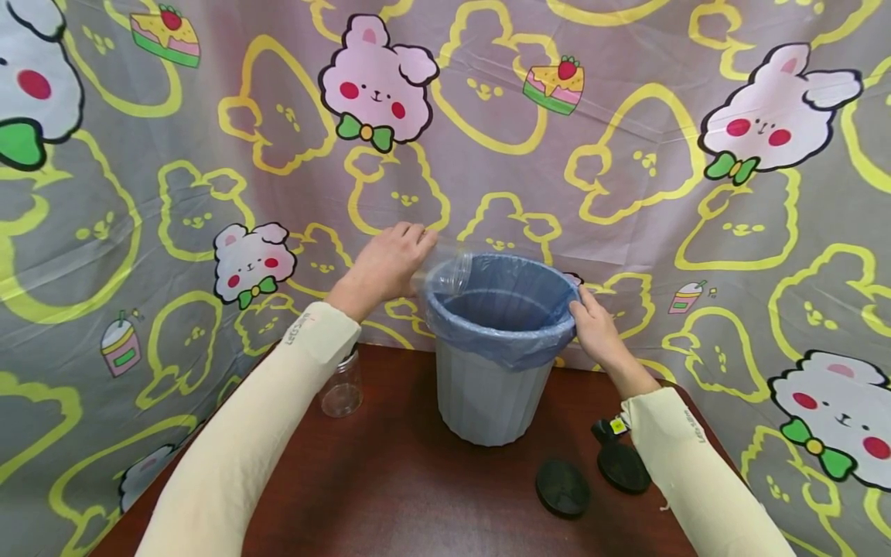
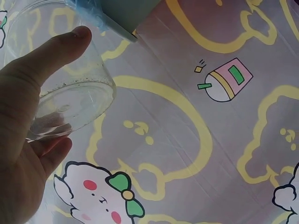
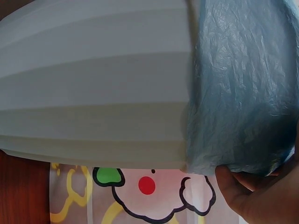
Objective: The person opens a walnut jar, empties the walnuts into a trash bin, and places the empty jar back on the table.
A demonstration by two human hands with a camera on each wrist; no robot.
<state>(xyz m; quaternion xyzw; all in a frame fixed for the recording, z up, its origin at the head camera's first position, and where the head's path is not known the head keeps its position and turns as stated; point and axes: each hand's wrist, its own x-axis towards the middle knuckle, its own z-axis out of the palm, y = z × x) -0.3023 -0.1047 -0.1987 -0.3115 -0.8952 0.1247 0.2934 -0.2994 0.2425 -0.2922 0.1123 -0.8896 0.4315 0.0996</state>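
Observation:
A clear jar (image 1: pixel 454 272) is tipped sideways over the left rim of a grey trash can, its mouth towards the inside. My left hand (image 1: pixel 391 259) grips that jar; in the left wrist view the thumb and fingers curl round the jar (image 2: pixel 77 100), and small specks cling inside near its base. The trash can (image 1: pixel 487 402) stands upright, with a blue plastic liner (image 1: pixel 518 346) folded over its rim. On the opposite side my right hand (image 1: pixel 599 329) holds the lined rim. The right wrist view shows its fingers against the liner (image 3: pixel 243 93).
A second clear jar (image 1: pixel 341 391) stands on the brown table (image 1: pixel 390 495), under my left forearm. Two round black lids (image 1: pixel 562 487) lie at the front right, beside a small black object with a yellow label (image 1: pixel 616 425). A patterned curtain (image 1: pixel 487 178) hangs close behind the can.

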